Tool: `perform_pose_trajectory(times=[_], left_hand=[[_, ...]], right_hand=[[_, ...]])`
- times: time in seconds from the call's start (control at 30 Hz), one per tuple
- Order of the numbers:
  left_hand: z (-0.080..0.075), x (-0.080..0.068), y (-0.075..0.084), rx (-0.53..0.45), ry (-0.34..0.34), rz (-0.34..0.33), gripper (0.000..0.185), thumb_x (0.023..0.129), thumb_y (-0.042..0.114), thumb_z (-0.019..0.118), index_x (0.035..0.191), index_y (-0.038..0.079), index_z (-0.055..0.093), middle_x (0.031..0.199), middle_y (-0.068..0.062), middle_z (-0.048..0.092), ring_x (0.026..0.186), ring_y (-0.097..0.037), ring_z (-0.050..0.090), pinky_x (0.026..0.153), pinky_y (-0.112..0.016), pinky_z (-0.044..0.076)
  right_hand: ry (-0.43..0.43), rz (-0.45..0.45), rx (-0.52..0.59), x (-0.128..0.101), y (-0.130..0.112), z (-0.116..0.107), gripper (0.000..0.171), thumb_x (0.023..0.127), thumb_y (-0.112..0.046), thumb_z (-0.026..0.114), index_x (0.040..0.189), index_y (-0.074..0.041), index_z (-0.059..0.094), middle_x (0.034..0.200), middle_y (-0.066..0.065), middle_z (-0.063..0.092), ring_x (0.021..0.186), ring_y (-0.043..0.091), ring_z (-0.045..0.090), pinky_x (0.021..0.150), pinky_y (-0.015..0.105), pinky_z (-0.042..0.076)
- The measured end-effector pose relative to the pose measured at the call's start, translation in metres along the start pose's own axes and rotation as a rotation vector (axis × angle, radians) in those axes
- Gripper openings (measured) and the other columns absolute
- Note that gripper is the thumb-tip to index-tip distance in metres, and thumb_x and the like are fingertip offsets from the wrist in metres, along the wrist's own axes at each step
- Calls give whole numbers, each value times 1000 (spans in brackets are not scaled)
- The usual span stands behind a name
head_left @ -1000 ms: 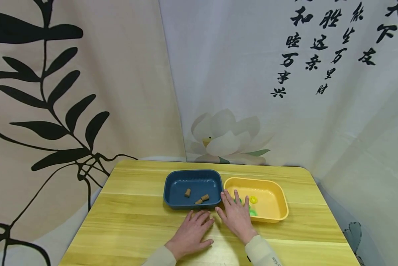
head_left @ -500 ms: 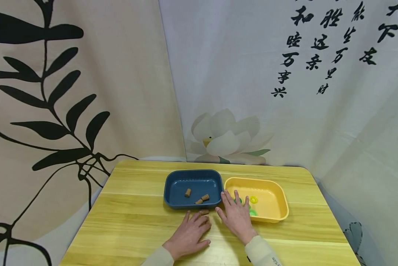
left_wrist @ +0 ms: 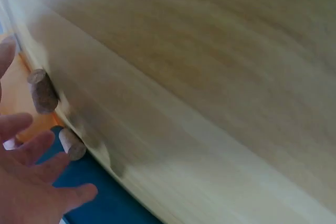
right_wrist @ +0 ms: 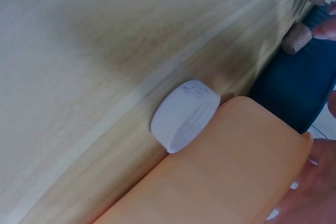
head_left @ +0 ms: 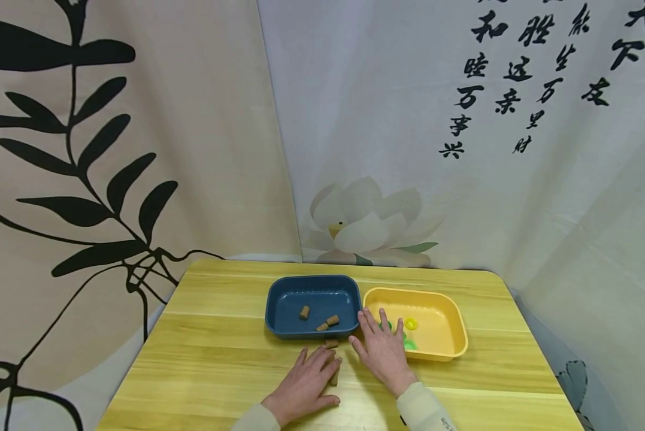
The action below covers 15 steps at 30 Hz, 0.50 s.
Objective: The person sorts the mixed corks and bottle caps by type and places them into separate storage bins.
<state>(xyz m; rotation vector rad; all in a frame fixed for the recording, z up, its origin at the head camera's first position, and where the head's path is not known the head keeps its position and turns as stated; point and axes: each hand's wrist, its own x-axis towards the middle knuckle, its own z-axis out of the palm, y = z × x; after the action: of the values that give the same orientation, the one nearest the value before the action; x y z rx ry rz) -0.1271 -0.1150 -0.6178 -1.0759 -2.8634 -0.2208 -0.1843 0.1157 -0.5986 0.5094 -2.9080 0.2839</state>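
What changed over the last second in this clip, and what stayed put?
The left hand slid back toward the person, uncovering two corks on the table: one just in front of the blue tray, another beside its fingers. It holds nothing. The right hand stayed flat against the yellow tray; both trays and their contents did not move.

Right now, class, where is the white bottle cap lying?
In the right wrist view, the white bottle cap lies on the wooden table, against the yellow tray's outer wall, near the blue tray.
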Motion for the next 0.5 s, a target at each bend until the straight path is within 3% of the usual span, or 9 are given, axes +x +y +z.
perform_pose_trajectory(times=[0.1, 0.17, 0.33, 0.5], left_hand=[[1, 0, 2, 16, -42, -55, 72, 93, 64, 65, 146, 15, 59, 153, -8, 49, 143, -32, 45, 108, -65, 41], [1, 0, 2, 40, -41, -66, 62, 95, 59, 67, 140, 16, 63, 151, -8, 51, 142, -33, 46, 108, -65, 42], [3, 0, 2, 74, 41, -37, 25, 94, 37, 72, 113, 21, 72, 140, -5, 58, 138, -34, 50, 104, -65, 45], [2, -4, 1, 51, 126, -6, 20, 92, 35, 74, 108, 23, 72, 141, -4, 58, 139, -34, 50, 104, -65, 45]], right_hand=[[3, -1, 4, 0, -1, -1, 66, 105, -57, 48, 155, -13, 50, 161, 6, 43, 148, 44, 36, 111, 78, 24], [6, -1, 8, 0, -1, -1, 67, 105, -56, 49, 155, -13, 50, 161, 7, 43, 148, 44, 36, 110, 78, 23], [9, 0, 17, 0, -1, -1, 67, 105, -56, 50, 155, -13, 50, 161, 7, 44, 148, 44, 36, 111, 79, 23], [6, 1, 15, -1, 0, 0, 66, 104, -55, 51, 155, -13, 50, 161, 7, 44, 148, 44, 36, 110, 79, 23]])
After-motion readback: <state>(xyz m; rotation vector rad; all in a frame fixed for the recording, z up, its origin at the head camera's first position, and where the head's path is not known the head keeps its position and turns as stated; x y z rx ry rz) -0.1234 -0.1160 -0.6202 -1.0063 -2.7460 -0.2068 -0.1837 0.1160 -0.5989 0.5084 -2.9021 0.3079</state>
